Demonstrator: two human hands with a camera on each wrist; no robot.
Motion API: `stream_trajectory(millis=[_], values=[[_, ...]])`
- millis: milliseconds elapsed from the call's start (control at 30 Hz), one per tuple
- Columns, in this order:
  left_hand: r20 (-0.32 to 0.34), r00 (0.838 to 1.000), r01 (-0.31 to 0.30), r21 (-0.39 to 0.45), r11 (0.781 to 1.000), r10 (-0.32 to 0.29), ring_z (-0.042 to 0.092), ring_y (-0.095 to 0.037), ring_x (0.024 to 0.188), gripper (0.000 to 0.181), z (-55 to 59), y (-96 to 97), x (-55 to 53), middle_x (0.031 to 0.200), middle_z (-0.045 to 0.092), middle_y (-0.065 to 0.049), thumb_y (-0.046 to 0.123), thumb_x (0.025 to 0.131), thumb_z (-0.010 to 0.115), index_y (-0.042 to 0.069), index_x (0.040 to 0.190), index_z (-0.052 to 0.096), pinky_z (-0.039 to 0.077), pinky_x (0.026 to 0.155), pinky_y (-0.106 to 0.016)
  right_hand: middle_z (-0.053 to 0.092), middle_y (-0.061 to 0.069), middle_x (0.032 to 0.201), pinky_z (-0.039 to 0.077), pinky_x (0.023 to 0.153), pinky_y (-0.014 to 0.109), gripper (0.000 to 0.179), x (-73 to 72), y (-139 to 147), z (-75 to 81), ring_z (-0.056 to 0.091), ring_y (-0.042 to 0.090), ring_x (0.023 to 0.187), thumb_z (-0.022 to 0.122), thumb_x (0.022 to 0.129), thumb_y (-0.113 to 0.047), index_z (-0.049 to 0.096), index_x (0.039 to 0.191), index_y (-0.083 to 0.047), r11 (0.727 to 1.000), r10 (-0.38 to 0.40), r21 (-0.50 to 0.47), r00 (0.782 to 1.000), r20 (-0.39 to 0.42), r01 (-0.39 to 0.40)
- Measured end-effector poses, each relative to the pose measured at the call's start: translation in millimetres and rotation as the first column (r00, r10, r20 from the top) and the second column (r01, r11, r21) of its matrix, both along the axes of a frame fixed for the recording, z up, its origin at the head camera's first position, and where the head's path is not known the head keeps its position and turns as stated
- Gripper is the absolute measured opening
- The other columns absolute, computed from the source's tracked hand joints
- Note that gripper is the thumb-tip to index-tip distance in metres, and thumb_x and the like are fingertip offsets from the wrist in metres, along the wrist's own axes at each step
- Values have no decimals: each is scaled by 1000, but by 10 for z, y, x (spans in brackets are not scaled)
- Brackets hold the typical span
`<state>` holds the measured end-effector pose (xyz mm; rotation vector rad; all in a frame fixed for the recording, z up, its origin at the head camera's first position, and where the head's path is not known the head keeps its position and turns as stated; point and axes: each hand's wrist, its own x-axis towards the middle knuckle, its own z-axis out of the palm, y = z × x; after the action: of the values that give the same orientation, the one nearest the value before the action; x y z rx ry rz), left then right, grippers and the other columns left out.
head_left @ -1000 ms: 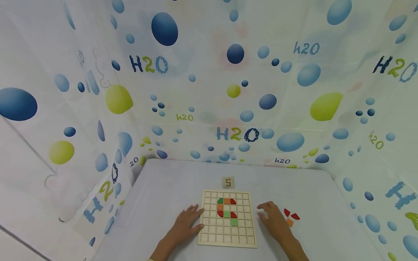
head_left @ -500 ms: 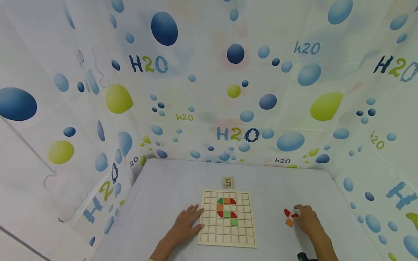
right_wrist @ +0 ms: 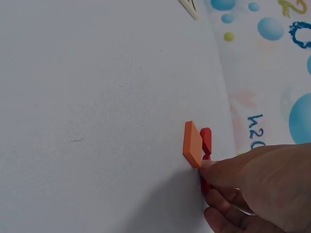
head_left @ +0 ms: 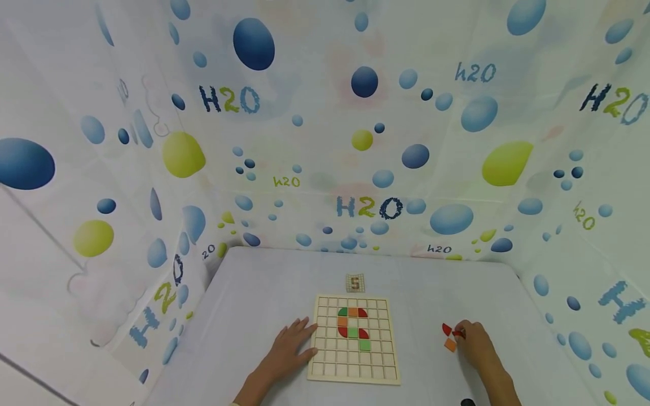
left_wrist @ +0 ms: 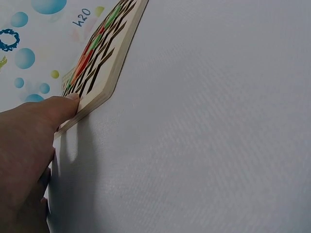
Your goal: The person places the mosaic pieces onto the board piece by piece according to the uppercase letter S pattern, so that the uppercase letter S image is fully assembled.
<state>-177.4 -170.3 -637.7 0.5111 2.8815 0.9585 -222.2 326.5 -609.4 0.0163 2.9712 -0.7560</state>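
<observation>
My left hand [head_left: 291, 351] lies with fingers spread at the left edge of a wooden grid board [head_left: 335, 365]; in the left wrist view its thumb [left_wrist: 65, 108] touches the board's rim. Red, orange and green tiles sit in the board's cells. To the right of the board, my right hand [head_left: 476, 345] pinches a red quarter-round tile [head_left: 458, 333] between thumb and fingers. The right wrist view shows that tile mostly covered by the thumb. Beside it lie another red tile [head_left: 446, 329] and an orange square tile [head_left: 450, 344].
Behind the board lies a small pattern card [head_left: 355, 283] with a gridded figure like an S or 5. A dark object [head_left: 468, 402] shows at the bottom edge near the right forearm. A patterned curtain [head_left: 325, 141] encloses the white table [head_left: 274, 276].
My right hand has moved right from beside the board to the loose tiles and now pinches a red one. The left hand has stayed at the board's edge.
</observation>
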Motion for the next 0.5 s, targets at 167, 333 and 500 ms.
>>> stream_trajectory(millis=[167, 333, 500], values=[[-4, 1000, 0, -8, 1000, 0, 37, -48, 153, 64, -8, 2, 2, 164, 45, -21, 44, 101, 69, 12, 154, 54, 24, 122, -74, 61, 19, 95, 57, 78, 49, 17, 53, -10, 12, 60, 27, 85, 71, 96, 1, 66, 108, 11, 1000, -2, -6, 1000, 1, 2], [-8, 1000, 1, -6, 1000, -1, 37, -48, 152, 64, 11, 5, 5, 163, 45, -21, 44, 101, 69, 12, 154, 54, 25, 122, -74, 65, 19, 97, 58, 78, 50, 18, 97, 15, -19, 63, 30, 88, 64, 100, -2, 66, 113, 12, 999, -19, -44, 999, -40, 18], [0, 1000, -4, 6, 1000, 4, 36, -48, 153, 64, 24, 5, 9, 163, 45, -21, 42, 101, 70, 12, 154, 54, 24, 122, -74, 69, 21, 96, 59, 76, 51, 24, 140, 34, -14, 67, 32, 88, 55, 102, -3, 64, 116, 14, 991, -115, -76, 990, -77, 109]])
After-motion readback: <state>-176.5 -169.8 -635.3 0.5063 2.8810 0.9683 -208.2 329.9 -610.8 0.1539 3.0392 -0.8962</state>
